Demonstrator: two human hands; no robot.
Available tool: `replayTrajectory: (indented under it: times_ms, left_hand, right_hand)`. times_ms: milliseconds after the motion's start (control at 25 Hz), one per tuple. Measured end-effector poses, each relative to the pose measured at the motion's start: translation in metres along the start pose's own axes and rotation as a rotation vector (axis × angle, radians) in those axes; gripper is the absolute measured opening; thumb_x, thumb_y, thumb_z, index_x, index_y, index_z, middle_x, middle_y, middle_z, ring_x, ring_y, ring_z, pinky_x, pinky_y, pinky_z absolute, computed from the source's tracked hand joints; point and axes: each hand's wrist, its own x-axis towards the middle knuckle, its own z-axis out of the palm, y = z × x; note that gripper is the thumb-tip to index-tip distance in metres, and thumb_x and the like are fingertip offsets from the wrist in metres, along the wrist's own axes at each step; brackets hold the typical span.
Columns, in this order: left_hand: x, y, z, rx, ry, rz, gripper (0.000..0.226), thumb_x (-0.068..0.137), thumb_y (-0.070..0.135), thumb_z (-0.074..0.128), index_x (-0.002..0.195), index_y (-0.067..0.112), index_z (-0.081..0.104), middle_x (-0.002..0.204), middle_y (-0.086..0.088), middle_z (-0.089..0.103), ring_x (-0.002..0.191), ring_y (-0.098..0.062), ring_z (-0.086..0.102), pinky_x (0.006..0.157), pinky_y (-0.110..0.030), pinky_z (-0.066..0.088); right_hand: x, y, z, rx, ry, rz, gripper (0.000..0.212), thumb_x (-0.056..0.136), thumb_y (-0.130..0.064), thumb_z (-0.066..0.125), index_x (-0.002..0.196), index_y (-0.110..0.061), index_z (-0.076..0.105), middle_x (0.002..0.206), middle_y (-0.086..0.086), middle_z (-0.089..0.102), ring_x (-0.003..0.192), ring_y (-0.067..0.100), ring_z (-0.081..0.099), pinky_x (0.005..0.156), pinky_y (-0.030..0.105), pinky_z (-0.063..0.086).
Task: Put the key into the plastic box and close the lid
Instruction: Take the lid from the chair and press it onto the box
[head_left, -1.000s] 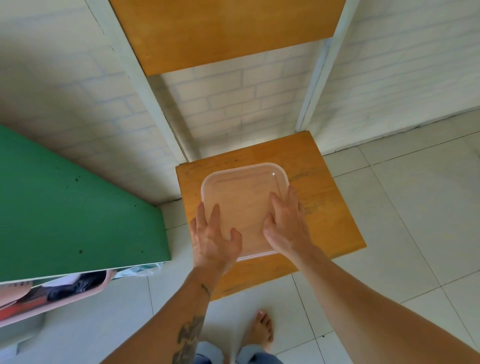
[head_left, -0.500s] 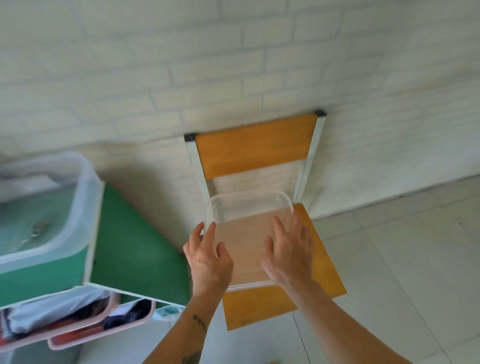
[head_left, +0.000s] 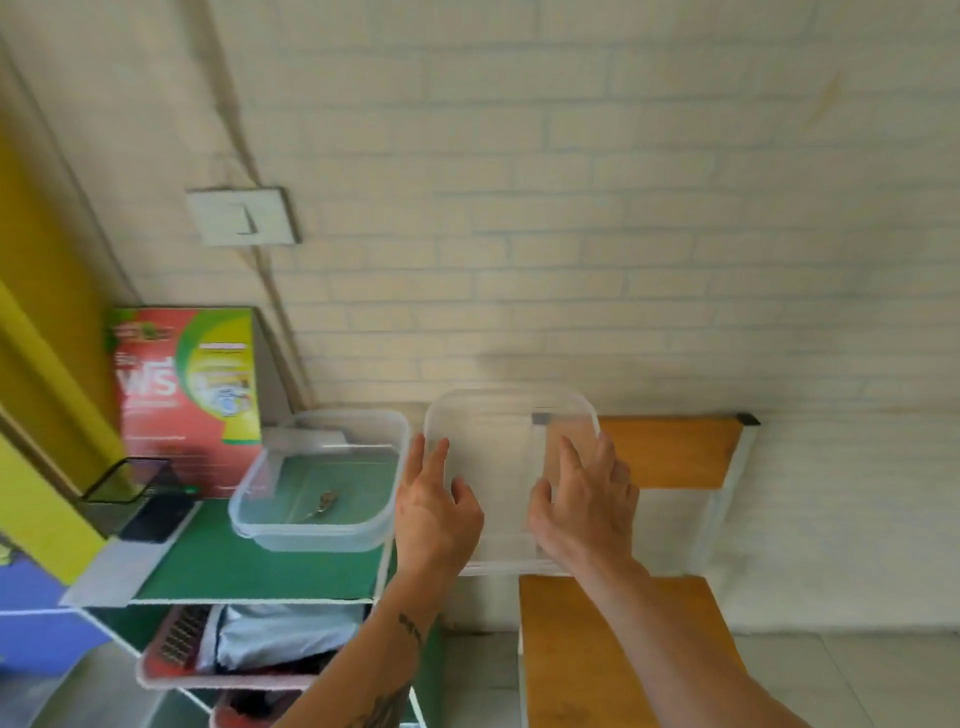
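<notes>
Both hands, left hand (head_left: 434, 512) and right hand (head_left: 584, 506), hold the clear lid (head_left: 498, 467) up. The box (head_left: 317, 480) with the key (head_left: 326, 501) sits just left, nearest the left hand.

From my remote seat, the head view is evenly bright with soft daylight and no hard glare. The whole frame is smeared by motion blur: the brick wall (head_left: 571, 208) has lost its mortar lines, and print on the red carton (head_left: 182, 384) is unreadable. A soft shadow falls on the wall above the lid (head_left: 493, 467), whose clear plastic reads as a pale haze. The key (head_left: 324, 501) in the plastic box (head_left: 311, 535) is a dim smudge. Wide-angle distortion bends the yellow frame (head_left: 36, 312) at the left edge.
</notes>
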Motion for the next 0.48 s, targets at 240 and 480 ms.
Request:
replayTrajectory:
  times_ms: [240, 480]
  left_hand:
    - [0.061, -0.061, -0.081, 0.081, 0.057, -0.044, 0.048, 0.091, 0.014, 0.049, 0.139, 0.017, 0.051, 0.157, -0.005, 0.033, 0.137, -0.028, 0.041, 0.111, -0.038, 0.034]
    - [0.119, -0.129, -0.126, 0.118, -0.059, -0.057, 0.051, 0.09, 0.015, 0.047, 0.14, 0.014, 0.048, 0.157, -0.009, 0.034, 0.14, -0.028, 0.038, 0.113, -0.038, 0.033]
  right_hand:
    - [0.004, -0.115, 0.028, -0.028, -0.076, -0.067, 0.06, 0.092, -0.045, 0.038, 0.147, -0.023, 0.03, 0.159, 0.022, 0.012, 0.139, 0.042, 0.025, 0.112, 0.053, 0.029]
    - [0.013, -0.197, 0.07, -0.084, -0.174, -0.041, 0.055, 0.093, -0.05, 0.035, 0.141, -0.023, 0.036, 0.153, 0.023, 0.021, 0.13, 0.041, 0.035, 0.106, 0.052, 0.034]
